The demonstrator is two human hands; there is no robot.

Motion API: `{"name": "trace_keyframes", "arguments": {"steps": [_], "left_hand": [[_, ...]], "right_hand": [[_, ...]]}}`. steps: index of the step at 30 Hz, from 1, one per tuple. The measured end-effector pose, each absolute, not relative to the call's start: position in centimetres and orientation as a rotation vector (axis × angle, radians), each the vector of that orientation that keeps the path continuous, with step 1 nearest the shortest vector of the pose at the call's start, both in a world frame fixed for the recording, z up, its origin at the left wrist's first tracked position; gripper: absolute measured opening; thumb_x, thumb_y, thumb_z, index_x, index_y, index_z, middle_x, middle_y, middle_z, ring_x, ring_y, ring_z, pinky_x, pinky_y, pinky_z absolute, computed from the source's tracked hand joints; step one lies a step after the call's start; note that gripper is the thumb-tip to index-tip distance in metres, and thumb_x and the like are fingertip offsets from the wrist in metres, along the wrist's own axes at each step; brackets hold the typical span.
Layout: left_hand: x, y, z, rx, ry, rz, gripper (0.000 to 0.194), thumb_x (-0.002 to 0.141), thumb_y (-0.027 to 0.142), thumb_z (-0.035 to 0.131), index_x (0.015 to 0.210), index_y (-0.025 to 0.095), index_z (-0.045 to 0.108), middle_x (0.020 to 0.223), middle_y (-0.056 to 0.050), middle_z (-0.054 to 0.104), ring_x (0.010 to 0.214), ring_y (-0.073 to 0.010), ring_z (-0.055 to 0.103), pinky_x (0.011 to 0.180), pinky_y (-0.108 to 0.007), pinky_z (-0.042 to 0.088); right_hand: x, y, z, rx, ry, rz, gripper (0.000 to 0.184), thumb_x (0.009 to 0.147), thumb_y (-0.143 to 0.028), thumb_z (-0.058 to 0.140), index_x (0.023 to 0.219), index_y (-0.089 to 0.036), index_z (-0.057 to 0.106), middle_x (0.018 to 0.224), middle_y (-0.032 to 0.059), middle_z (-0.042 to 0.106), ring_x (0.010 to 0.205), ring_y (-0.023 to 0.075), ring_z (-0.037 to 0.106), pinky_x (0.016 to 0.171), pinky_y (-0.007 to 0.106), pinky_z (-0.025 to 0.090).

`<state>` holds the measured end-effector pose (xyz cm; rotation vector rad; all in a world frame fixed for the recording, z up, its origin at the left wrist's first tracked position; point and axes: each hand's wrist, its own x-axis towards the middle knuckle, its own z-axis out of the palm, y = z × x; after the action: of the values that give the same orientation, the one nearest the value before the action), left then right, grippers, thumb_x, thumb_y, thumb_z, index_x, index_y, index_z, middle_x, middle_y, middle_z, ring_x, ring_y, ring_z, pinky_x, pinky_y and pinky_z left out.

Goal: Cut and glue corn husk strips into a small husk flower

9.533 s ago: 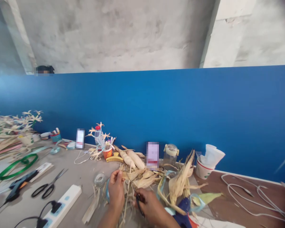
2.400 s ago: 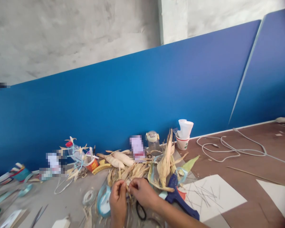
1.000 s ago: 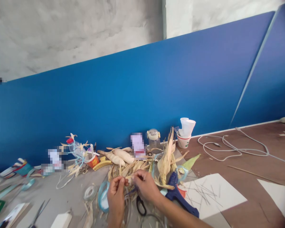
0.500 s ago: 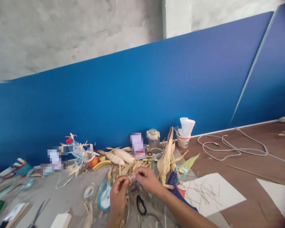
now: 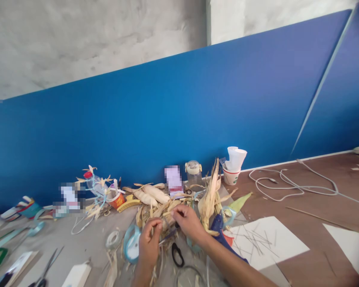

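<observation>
My left hand (image 5: 149,242) is closed in a pinch, thumb against fingertips, over a litter of dry corn husks (image 5: 167,209). To its right my right hand (image 5: 188,224) pinches too, its fingertips a small gap from the left ones. Whatever is in either pinch is too thin or too hidden to name. Below the hands lies a black scissor handle (image 5: 177,255). A roll of light blue ribbon (image 5: 132,244) rests just left of my left wrist. Beyond my right forearm is a blue glue gun (image 5: 217,224), partly covered, beside an upright bundle of dry husks (image 5: 208,203).
Thin sticks or wires lie on white paper (image 5: 283,239) at the right, with a looped white cable (image 5: 293,187) behind. A jar (image 5: 193,175) and paper cup (image 5: 231,176) stand near the blue partition (image 5: 155,119). Left are a tape roll (image 5: 112,239), scissors (image 5: 48,267) and a plastic bottle (image 5: 94,185).
The fingertips of my two hands have drawn slightly apart and moved up a little. Both hands stay pinched. The view has shifted slightly.
</observation>
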<state>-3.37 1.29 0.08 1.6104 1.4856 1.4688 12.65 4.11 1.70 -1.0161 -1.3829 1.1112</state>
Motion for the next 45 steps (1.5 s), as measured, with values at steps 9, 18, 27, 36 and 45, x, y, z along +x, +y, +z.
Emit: {"name": "trace_keyframes", "arguments": {"steps": [9, 18, 27, 36, 45], "left_hand": [[-2.4, 0.8, 0.7, 1.758, 1.447, 1.438, 0.012, 0.07, 0.034, 0.063, 0.073, 0.026, 0.072, 0.08, -0.009, 0.069, 0.08, -0.027, 0.062, 0.075, -0.04, 0.048], [-2.4, 0.8, 0.1, 1.508, 1.416, 1.414, 0.023, 0.07, 0.04, 0.065, 0.08, 0.02, 0.068, 0.08, -0.007, 0.068, 0.079, -0.0246, 0.063, 0.075, -0.037, 0.049], [-2.5, 1.1, -0.1, 1.377, 1.33, 1.409, 0.031, 0.071, 0.046, 0.063, 0.083, 0.018, 0.07, 0.086, -0.009, 0.07, 0.084, -0.026, 0.063, 0.08, -0.04, 0.05], [-2.2, 1.2, -0.2, 1.307, 1.329, 1.458, 0.027, 0.068, 0.042, 0.067, 0.078, 0.017, 0.069, 0.08, -0.007, 0.068, 0.078, -0.0226, 0.062, 0.073, -0.034, 0.051], [-2.5, 1.4, -1.4, 1.089, 1.381, 1.537, 0.029, 0.067, 0.044, 0.069, 0.076, 0.017, 0.066, 0.072, -0.003, 0.066, 0.071, -0.0185, 0.06, 0.068, -0.029, 0.047]], "right_hand": [[12.3, 3.6, 1.9, -0.829, -1.462, 1.364, 0.014, 0.07, -0.022, 0.055, 0.058, -0.016, 0.06, 0.056, -0.0036, 0.051, 0.058, 0.0108, 0.046, 0.06, 0.023, 0.036], [12.2, 3.6, 1.4, -0.765, -1.224, 1.655, 0.022, 0.066, -0.036, 0.067, 0.06, -0.016, 0.062, 0.054, -0.0034, 0.056, 0.05, 0.0092, 0.047, 0.055, 0.023, 0.037], [10.4, 3.3, 0.3, -0.691, -0.941, 1.553, 0.031, 0.06, -0.046, 0.074, 0.064, -0.015, 0.069, 0.058, 0.001, 0.064, 0.056, 0.0126, 0.056, 0.063, 0.026, 0.044], [9.6, 3.0, -0.7, -0.706, -0.926, 1.532, 0.031, 0.06, -0.046, 0.073, 0.063, -0.016, 0.069, 0.057, 0.0008, 0.063, 0.056, 0.0136, 0.055, 0.065, 0.028, 0.044], [10.4, 3.4, -0.5, -0.903, -1.1, 1.432, 0.022, 0.067, -0.034, 0.061, 0.056, -0.016, 0.06, 0.048, -0.0035, 0.051, 0.048, 0.0102, 0.043, 0.053, 0.023, 0.035]]}}
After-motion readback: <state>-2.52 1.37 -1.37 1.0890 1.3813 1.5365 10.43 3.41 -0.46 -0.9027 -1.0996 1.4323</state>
